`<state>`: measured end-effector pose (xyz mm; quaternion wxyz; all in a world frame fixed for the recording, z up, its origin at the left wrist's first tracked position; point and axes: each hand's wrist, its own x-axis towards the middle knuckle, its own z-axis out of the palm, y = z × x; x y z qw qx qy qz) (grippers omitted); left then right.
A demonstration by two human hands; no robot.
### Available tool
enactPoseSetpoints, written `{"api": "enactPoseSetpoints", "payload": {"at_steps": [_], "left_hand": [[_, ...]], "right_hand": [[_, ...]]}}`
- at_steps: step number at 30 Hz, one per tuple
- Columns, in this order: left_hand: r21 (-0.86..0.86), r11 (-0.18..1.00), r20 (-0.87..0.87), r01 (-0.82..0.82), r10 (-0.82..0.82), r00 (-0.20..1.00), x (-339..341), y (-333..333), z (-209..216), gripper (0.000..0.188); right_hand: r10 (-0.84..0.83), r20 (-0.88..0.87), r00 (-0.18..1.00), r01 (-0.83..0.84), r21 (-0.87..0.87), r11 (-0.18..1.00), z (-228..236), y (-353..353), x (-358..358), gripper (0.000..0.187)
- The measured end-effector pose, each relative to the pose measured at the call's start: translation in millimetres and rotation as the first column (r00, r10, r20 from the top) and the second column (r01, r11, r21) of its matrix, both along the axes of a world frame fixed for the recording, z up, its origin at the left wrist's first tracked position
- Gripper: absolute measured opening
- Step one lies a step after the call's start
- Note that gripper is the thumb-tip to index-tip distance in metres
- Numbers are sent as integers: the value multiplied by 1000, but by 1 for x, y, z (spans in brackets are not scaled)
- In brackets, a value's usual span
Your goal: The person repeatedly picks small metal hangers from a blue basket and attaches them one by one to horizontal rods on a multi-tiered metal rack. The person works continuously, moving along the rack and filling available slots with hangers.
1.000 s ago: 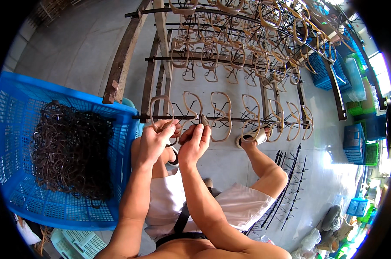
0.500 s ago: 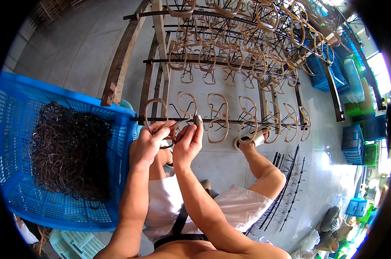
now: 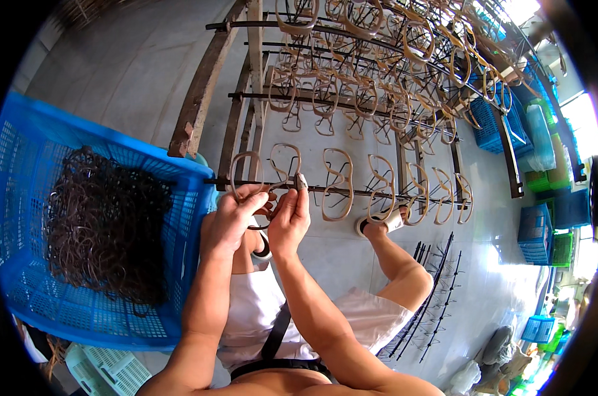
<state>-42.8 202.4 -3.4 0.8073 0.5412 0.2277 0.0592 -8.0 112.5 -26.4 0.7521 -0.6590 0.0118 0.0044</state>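
Eyeglass frame (image 3: pixel 247 153), translucent brown, held with one loop above the other by the left hand (image 3: pixel 232 218) at centre left of the frame, at the near end of a dark rod (image 3: pixel 319 189). Thumb and fingers of this hand are pinched closely on the brown rim; the upper loop rises above the knuckles, and part of the lower loop shows between the two hands. Right hand (image 3: pixel 290 218), just beside it, is narrow, with thumb and forefinger drawn together at the rod; a pale cap-like piece (image 3: pixel 302 181) shows at its fingertips. Whether these fingers grip anything else cannot be told. Directly above them stands a second eyeglass frame (image 3: pixel 299 157), its lower part hidden by the hand.

Centre to right of the picture: a row of similar brown frames (image 3: pixel 351 198) mounted along the same rod on thin dark prongs. Upper centre and upper right: a rack with wooden beams (image 3: pixel 203 79) carrying further rods, densely hung with frames. Left: a large blue plastic basket (image 3: pixel 192 244) containing a tangled heap of dark brown frames (image 3: pixel 104 224). Lower left: a pale teal crate (image 3: pixel 107 371). Lower right of centre: dark pronged rods (image 3: pixel 437 300) on the grey floor (image 3: pixel 140 79). Right margin: blue and green crates (image 3: pixel 535 228). Lower centre: the seated person's white shorts (image 3: pixel 385 320) and, farther up, a light sandal (image 3: pixel 393 220).
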Motion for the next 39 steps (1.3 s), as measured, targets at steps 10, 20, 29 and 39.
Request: {"api": "enactPoseSetpoints", "payload": {"at_steps": [10, 20, 29, 39], "left_hand": [[-83, 996, -39, -32, 28, 999, 0, 6, -9, 21], [-110, 991, -49, -76, 71, 996, 6, -7, -6, 18], [-241, 970, -4, -25, 25, 1000, 4, -4, -16, 17], [110, 956, 123, -271, 258, 958, -51, 11, 8, 14]], "right_hand": [[85, 171, 982, -50, -200, 979, -5, 1, -4, 34], [31, 242, 970, 41, -288, 957, -15, -4, 2, 33], [71, 61, 996, -65, -88, 994, -10, -15, 8, 23], [460, -150, 875, -473, -70, 878, -17, -86, -14, 26]]}}
